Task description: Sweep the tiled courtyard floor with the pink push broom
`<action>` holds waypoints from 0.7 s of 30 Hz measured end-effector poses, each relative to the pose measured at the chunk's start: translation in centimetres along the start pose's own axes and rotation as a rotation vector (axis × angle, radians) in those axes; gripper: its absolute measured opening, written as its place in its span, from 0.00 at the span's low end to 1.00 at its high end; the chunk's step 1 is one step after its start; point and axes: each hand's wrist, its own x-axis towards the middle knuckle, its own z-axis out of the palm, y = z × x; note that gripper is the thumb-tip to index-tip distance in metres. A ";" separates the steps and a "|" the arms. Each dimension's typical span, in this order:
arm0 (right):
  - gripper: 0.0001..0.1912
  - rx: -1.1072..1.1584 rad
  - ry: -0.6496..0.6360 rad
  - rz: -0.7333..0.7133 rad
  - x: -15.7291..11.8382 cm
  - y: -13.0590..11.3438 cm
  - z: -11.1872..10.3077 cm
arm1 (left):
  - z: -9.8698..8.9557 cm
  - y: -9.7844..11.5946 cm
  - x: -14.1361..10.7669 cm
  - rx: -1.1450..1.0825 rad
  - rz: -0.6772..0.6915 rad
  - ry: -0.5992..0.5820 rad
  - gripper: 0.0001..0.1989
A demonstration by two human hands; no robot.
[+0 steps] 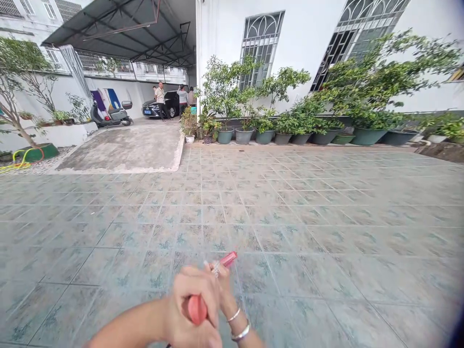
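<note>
My left hand (pixel 192 309) is at the bottom centre, fist closed round the rounded red end of a red-pink handled object (pixel 197 309). My right hand (pixel 223 290), with two silver bracelets on its wrist, lies just behind it, touching it. Its fingers pinch the slim pink tip (pixel 229 259) that sticks out up and to the right. Whether the red end and the pink tip are one piece is hidden by the fingers. Both hands hover above the patterned tiled floor (pixel 290 227).
A row of potted shrubs (pixel 290 130) lines the white wall at the back. A raised concrete slab (pixel 126 150) lies at the left rear, with a scooter (pixel 110 116), a dark car (pixel 163 106) and a few people (pixel 159 99) far behind it. A green hose (pixel 21 159) lies at the far left.
</note>
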 end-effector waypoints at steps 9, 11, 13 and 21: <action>0.16 0.042 0.043 -0.058 -1.8 -0.1 11.9 | -9.3 -2.7 1.2 0.021 -0.311 -0.097 0.22; 0.19 0.016 0.065 -0.010 -0.1 2.6 14.0 | -10.1 -6.2 0.3 0.049 -0.231 -0.216 0.21; 0.21 -0.002 0.074 0.048 2.4 5.9 15.8 | -11.0 -10.6 -1.2 0.096 -0.113 -0.279 0.22; 0.16 0.069 0.016 0.191 13.3 12.4 23.6 | -20.8 -20.0 -3.5 0.391 0.044 -0.288 0.17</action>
